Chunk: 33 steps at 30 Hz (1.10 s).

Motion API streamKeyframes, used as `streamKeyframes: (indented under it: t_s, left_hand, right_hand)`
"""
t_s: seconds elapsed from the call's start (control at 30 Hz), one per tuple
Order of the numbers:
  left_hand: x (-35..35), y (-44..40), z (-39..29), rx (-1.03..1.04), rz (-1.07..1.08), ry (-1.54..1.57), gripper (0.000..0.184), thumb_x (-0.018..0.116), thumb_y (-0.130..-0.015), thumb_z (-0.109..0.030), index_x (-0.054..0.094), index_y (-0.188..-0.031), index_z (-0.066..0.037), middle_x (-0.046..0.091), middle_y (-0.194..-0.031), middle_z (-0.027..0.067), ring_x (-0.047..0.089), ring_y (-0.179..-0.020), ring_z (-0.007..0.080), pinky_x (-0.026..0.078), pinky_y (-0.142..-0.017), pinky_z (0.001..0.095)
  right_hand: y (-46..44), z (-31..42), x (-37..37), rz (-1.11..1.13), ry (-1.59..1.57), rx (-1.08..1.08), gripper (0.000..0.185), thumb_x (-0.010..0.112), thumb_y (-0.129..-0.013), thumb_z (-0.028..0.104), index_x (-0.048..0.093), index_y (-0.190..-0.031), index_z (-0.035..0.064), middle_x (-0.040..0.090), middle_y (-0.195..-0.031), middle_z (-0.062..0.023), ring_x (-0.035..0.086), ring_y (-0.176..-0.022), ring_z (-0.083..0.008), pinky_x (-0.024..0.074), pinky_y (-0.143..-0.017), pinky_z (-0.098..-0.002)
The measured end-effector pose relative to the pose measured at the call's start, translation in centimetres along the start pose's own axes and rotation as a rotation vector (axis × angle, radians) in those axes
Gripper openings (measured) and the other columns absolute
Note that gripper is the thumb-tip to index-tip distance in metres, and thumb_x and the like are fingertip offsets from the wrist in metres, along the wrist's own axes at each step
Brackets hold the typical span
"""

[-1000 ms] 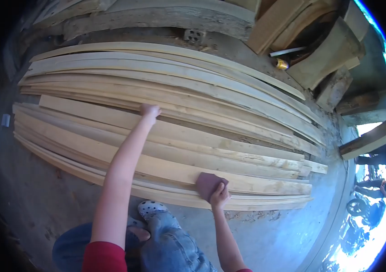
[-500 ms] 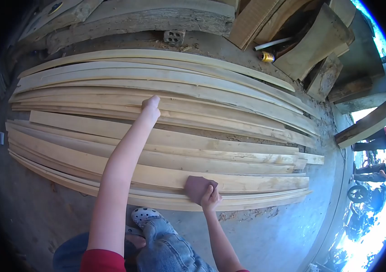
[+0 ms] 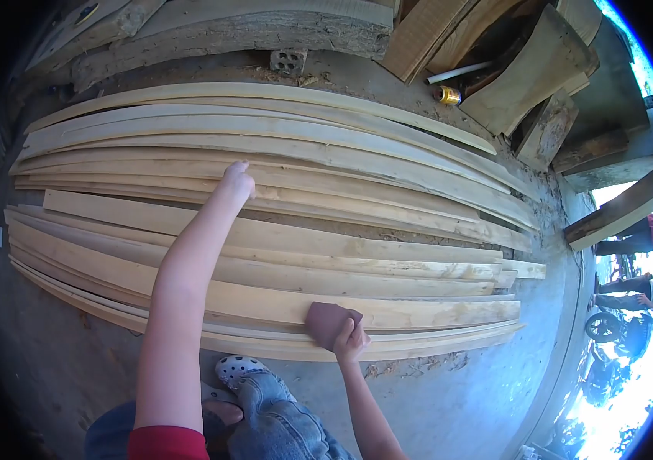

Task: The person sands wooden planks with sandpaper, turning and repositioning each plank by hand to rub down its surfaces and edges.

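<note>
My right hand (image 3: 352,342) grips a brown sheet of sandpaper (image 3: 328,323) by its right side, thumb on top. The sheet lies over the wooden strips (image 3: 418,313) of the nearer group. Farther out, my left hand (image 3: 237,182) is closed above the far group of wooden strips (image 3: 342,153). Its fingers are curled, and whatever they may hold is hidden. Both groups are long pale strips lying side by side on the floor.
Along the back lie thick rough slabs (image 3: 242,34) and a hollow brick (image 3: 288,61). A yellow can (image 3: 447,95) stands near leaning wood offcuts (image 3: 529,73). My shoe (image 3: 239,368) is close to the near strips. Other people and a motorbike (image 3: 606,326) show at right.
My left hand has shifted slightly left along the far strips. The right hand and sandpaper sit a little farther left in view, partly because the whole view has moved slightly.
</note>
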<state>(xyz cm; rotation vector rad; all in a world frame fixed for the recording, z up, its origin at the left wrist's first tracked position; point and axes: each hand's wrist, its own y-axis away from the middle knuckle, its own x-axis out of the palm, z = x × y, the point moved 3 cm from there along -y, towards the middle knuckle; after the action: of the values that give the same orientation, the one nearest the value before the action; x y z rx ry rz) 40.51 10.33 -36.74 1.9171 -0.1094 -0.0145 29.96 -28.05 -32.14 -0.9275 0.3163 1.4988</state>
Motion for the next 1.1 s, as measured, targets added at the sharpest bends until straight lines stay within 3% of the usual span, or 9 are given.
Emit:
streamKeyframes:
  t_s: [0.2, 0.4, 0.57, 0.67, 0.77, 0.93, 1.0, 1.03, 1.1]
  left_hand:
    - [2.6, 1.4, 0.0, 0.126, 0.087, 0.014, 0.037, 0.064, -0.072, -0.020, 0.048, -0.101, -0.005, 0.044, -0.103, 0.0126, 0.046, -0.093, 0.0255, 0.042, -0.079, 0.0425]
    - [-0.3, 1.6, 0.5, 0.227, 0.216, -0.101, 0.026, 0.059, -0.076, -0.014, 0.047, -0.097, -0.004, 0.048, -0.097, 0.0117, 0.050, -0.090, 0.0262, 0.046, -0.076, 0.0451]
    - [-1.3, 1.8, 0.9, 0.242, 0.231, -0.012, 0.017, 0.054, -0.079, -0.009, 0.047, -0.094, -0.004, 0.052, -0.092, 0.0110, 0.053, -0.088, 0.0268, 0.050, -0.074, 0.0473]
    - [-4.8, 1.5, 1.0, 0.256, 0.226, 0.080, 0.012, 0.051, -0.081, -0.006, 0.047, -0.092, -0.003, 0.054, -0.089, 0.0105, 0.055, -0.087, 0.0271, 0.052, -0.072, 0.0486]
    - [-10.1, 4.6, 2.3, 0.147, 0.225, -0.010, 0.018, 0.052, -0.084, -0.013, 0.046, -0.096, -0.001, 0.053, -0.082, 0.0145, 0.058, -0.074, 0.0264, 0.055, -0.069, 0.0426]
    - [-14.2, 7.7, 3.5, 0.104, 0.306, 0.100, 0.012, 0.051, -0.085, -0.013, 0.049, -0.091, -0.003, 0.054, -0.080, 0.0108, 0.057, -0.073, 0.0219, 0.054, -0.072, 0.0412]
    - [-15.4, 9.5, 3.8, 0.165, 0.332, 0.070, 0.014, 0.050, -0.085, -0.014, 0.049, -0.092, -0.002, 0.055, -0.083, 0.0102, 0.056, -0.077, 0.0214, 0.052, -0.075, 0.0396]
    - [-16.2, 10.6, 4.2, 0.165, 0.355, 0.069, 0.015, 0.050, -0.085, -0.014, 0.048, -0.093, -0.002, 0.055, -0.083, 0.0104, 0.056, -0.078, 0.0220, 0.052, -0.076, 0.0391]
    - [-17.7, 12.1, 5.2, 0.197, 0.400, 0.043, 0.016, 0.051, -0.085, -0.013, 0.048, -0.094, 0.000, 0.054, -0.085, 0.0117, 0.056, -0.079, 0.0235, 0.052, -0.076, 0.0383]
  right_hand:
    - [0.4, -0.3, -0.2, 0.012, 0.016, -0.003, 0.014, 0.052, -0.082, 0.014, 0.058, -0.085, 0.0017, 0.053, -0.053, -0.0158, 0.052, -0.042, -0.0311, 0.0397, -0.039, -0.0367]
    - [0.2, -0.2, 0.1, -0.007, 0.020, 0.007, 0.010, 0.054, -0.080, 0.014, 0.058, -0.084, 0.0054, 0.049, -0.047, -0.0118, 0.050, -0.038, -0.0277, 0.0380, -0.037, -0.0361]
    - [0.1, -0.3, 0.2, -0.008, -0.020, -0.006, 0.010, 0.054, -0.080, 0.015, 0.057, -0.082, 0.0060, 0.048, -0.045, -0.0111, 0.048, -0.037, -0.0274, 0.0373, -0.036, -0.0362]
    - [-0.1, -0.5, 0.3, -0.008, 0.004, 0.000, 0.011, 0.053, -0.081, 0.017, 0.057, -0.081, 0.0065, 0.049, -0.047, -0.0117, 0.049, -0.037, -0.0281, 0.0375, -0.036, -0.0367]
    - [-0.1, 0.1, 0.2, -0.013, -0.009, 0.004, 0.011, 0.053, -0.082, 0.017, 0.057, -0.081, 0.0072, 0.050, -0.048, -0.0127, 0.050, -0.039, -0.0294, 0.0380, -0.037, -0.0373]
    - [-1.4, 0.7, -1.1, 0.011, -0.135, -0.034, 0.015, 0.051, -0.083, 0.018, 0.057, -0.077, 0.0052, 0.052, -0.054, -0.0176, 0.051, -0.046, -0.0352, 0.0380, -0.040, -0.0393]
    - [-1.5, -0.7, -1.0, 0.164, -0.256, 0.029, 0.023, 0.051, -0.084, 0.018, 0.055, -0.067, 0.0031, 0.049, -0.054, -0.0192, 0.048, -0.042, -0.0308, 0.0356, -0.041, -0.0360]
    - [-1.7, -1.1, -1.2, 0.273, -0.343, 0.121, 0.033, 0.049, -0.086, 0.020, 0.050, -0.059, 0.0002, 0.050, -0.050, -0.0117, 0.041, -0.042, -0.0170, 0.0341, -0.043, -0.0321]
    - [-1.4, -1.8, -1.5, 0.429, -0.570, 0.352, 0.038, 0.047, -0.088, 0.023, 0.046, -0.058, -0.0005, 0.045, -0.048, 0.0008, 0.034, -0.049, -0.0081, 0.0323, -0.044, -0.0293]
